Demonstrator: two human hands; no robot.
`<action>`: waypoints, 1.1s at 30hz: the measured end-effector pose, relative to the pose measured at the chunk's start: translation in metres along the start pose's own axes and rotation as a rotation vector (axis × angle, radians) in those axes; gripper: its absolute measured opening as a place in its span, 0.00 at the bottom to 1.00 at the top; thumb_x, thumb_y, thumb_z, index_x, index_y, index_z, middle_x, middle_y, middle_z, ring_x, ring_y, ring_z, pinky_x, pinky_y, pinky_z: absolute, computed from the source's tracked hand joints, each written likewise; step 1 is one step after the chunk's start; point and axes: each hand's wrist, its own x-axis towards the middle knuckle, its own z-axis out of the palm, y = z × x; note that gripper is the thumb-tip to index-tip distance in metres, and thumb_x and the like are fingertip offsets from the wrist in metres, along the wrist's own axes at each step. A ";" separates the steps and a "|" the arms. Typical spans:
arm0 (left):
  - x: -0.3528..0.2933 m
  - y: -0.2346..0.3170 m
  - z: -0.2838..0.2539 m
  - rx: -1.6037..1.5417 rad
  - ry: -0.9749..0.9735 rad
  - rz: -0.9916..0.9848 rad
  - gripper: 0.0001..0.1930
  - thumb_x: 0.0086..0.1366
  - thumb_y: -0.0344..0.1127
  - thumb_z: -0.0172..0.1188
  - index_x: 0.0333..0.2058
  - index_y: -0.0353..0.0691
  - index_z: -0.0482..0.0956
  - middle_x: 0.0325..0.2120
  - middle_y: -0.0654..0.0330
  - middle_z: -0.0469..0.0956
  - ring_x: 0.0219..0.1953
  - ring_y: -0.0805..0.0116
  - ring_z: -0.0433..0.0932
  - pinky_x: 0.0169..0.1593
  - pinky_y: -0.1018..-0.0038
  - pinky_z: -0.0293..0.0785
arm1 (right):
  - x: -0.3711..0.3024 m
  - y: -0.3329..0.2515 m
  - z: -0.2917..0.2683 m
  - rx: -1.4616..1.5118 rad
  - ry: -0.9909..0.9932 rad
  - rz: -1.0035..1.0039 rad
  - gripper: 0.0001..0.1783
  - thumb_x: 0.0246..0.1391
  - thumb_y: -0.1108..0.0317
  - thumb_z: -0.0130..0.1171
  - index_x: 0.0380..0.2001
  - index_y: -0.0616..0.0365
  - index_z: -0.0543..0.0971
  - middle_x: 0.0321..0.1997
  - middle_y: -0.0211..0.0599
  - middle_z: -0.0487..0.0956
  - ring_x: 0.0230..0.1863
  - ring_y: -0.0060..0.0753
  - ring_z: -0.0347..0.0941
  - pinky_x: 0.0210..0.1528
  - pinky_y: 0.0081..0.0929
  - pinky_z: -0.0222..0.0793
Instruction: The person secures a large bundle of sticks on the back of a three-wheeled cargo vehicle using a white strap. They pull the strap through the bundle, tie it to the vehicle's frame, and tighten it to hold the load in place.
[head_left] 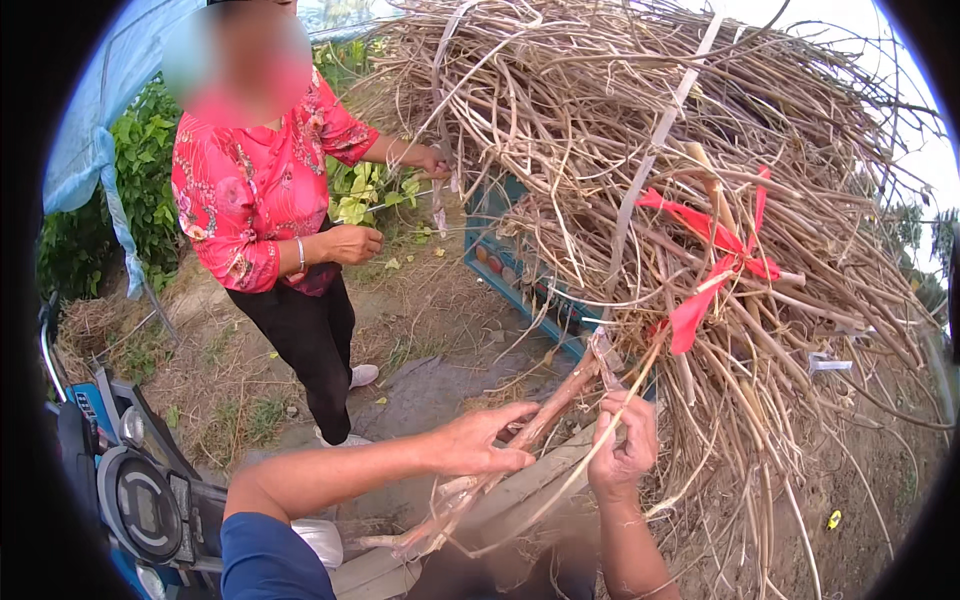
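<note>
A thick, peeling branch (560,398) slants up from below toward the load. My left hand (480,440) is closed around its middle, thumb on one side and fingers on the other. At its upper end a pale strap (602,352) meets the wood, coming down across the big bundle of dry stems (600,140). My right hand (625,435) is closed just below that end, seemingly on the strap; its fingers partly hide the grip. A thin stem crosses in front of this hand. Red cloth strips (715,255) are knotted to the stems at the right.
The bundle rests on a blue-green cart (495,235). Across from me, a person in a red flowered shirt (260,190) has one hand at another strap. At the lower left stands a blue vehicle with a round instrument panel (145,505). Loose stems jut out at the right.
</note>
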 end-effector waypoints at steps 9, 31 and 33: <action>0.028 -0.011 0.004 -0.015 0.146 -0.044 0.37 0.55 0.50 0.62 0.60 0.38 0.65 0.43 0.40 0.79 0.44 0.42 0.79 0.48 0.55 0.74 | 0.056 -0.051 0.027 0.204 -0.450 0.145 0.07 0.48 0.80 0.63 0.32 0.62 0.80 0.33 0.46 0.81 0.37 0.43 0.80 0.39 0.32 0.76; -0.218 -0.046 0.021 -0.643 1.330 -0.821 0.08 0.68 0.27 0.56 0.42 0.32 0.80 0.36 0.61 0.82 0.41 0.74 0.79 0.48 0.77 0.74 | 0.057 0.004 0.086 -0.159 -0.933 0.478 0.12 0.54 0.60 0.66 0.33 0.59 0.84 0.35 0.40 0.82 0.40 0.40 0.76 0.48 0.33 0.68; -0.245 -0.037 0.001 -0.611 1.374 -0.853 0.08 0.68 0.28 0.56 0.42 0.32 0.80 0.36 0.61 0.82 0.40 0.74 0.79 0.45 0.78 0.74 | 0.058 0.000 0.084 -0.206 -0.978 0.463 0.14 0.53 0.57 0.66 0.32 0.58 0.84 0.34 0.39 0.82 0.41 0.42 0.76 0.49 0.35 0.67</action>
